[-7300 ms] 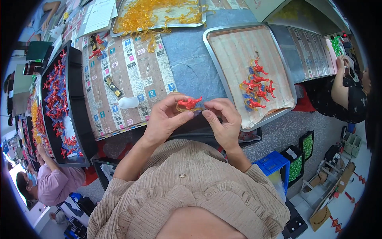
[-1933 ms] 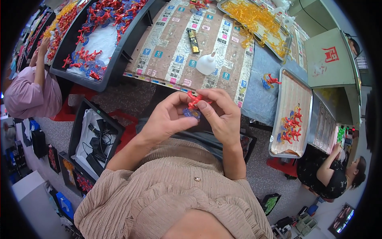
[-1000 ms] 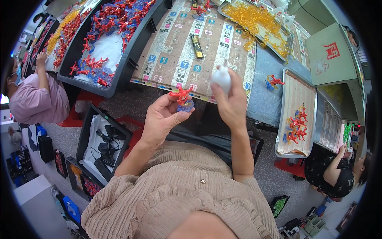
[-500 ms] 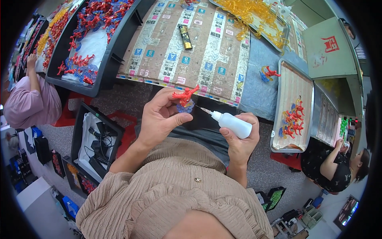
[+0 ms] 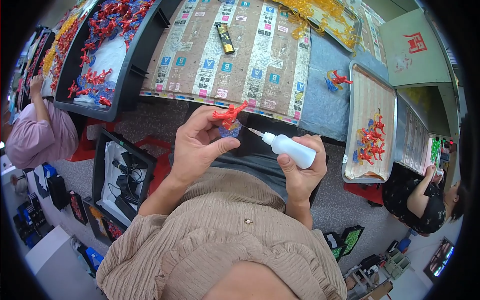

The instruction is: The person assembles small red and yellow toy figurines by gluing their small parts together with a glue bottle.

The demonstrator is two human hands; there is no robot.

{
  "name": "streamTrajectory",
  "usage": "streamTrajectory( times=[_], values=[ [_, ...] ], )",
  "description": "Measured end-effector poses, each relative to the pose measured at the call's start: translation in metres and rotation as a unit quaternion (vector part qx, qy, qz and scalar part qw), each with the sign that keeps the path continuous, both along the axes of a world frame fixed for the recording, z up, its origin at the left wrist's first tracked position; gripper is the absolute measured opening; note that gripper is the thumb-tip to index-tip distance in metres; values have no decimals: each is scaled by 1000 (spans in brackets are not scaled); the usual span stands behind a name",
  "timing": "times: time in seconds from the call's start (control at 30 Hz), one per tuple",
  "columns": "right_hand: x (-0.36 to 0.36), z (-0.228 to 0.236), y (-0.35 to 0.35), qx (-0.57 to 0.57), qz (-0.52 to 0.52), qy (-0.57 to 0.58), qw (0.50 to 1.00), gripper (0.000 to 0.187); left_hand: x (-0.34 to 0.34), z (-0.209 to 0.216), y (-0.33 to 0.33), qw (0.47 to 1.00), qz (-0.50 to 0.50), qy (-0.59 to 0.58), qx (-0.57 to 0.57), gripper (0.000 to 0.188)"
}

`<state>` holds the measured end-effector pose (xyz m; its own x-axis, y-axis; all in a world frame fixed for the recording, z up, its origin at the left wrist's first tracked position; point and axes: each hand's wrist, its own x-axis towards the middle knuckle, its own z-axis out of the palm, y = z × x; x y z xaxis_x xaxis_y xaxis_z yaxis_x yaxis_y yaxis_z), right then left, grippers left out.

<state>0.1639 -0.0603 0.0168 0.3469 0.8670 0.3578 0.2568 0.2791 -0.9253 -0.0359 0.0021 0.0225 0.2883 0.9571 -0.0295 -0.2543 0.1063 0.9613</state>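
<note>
Between the thumb and fingers of my left hand [image 5: 199, 142] is a small toy figure [image 5: 230, 118], red on top with a clear blue base. My right hand [image 5: 306, 172] grips a white squeeze bottle [image 5: 294, 151] lying tilted, its thin needle tip pointing left at the blue base. Tip and base are very close; whether they touch I cannot tell. Both hands are above my lap, just short of the table's front edge. A lone red and blue figure [image 5: 338, 80] stands on the blue-grey sheet at the right.
A metal tray [image 5: 350, 127] at the right holds several figures. A black crate [image 5: 131, 70] of red and blue parts stands at the left. On the printed table cover [image 5: 235, 55] lies a black and gold lighter-like stick [image 5: 225, 38]. Yellow parts [image 5: 330, 25] fill a far tray.
The view has shifted slightly, so the table and trays sit a little differently. Both hands keep the figure and bottle in nearly the same pose, the tip still by the base.
</note>
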Motion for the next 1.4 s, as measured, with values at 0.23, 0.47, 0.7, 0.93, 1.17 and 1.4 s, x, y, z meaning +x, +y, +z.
streamTrajectory(
  times=[0.23, 0.47, 0.7, 0.93, 1.17, 1.4],
  values=[
    [0, 0, -1, -10, -1, 5, 1000, 43, 1, 0, -1, 1000, -2, -13, -14, 44],
    [-1, -1, -1, -13, -6, 8, 1000, 42, 1, -2, -1, 999, -10, -20, -33, 44],
    [0, -3, -1, -6, -11, 5, 1000, 42, 2, -1, -1, 999, -12, -19, -27, 44],
    [0, -2, -2, -10, -12, 5, 1000, 42, 1, -1, -2, 999, -20, -25, -43, 45],
    [2, 0, -4, -2, -19, -4, 1000, 42, 1, -3, -3, 994, -1, -26, -105, 53],
    [1, 1, -6, 10, -31, 4, 999, 44, -3, -6, 0, 972, -52, -104, -205, 50]
  ],
)
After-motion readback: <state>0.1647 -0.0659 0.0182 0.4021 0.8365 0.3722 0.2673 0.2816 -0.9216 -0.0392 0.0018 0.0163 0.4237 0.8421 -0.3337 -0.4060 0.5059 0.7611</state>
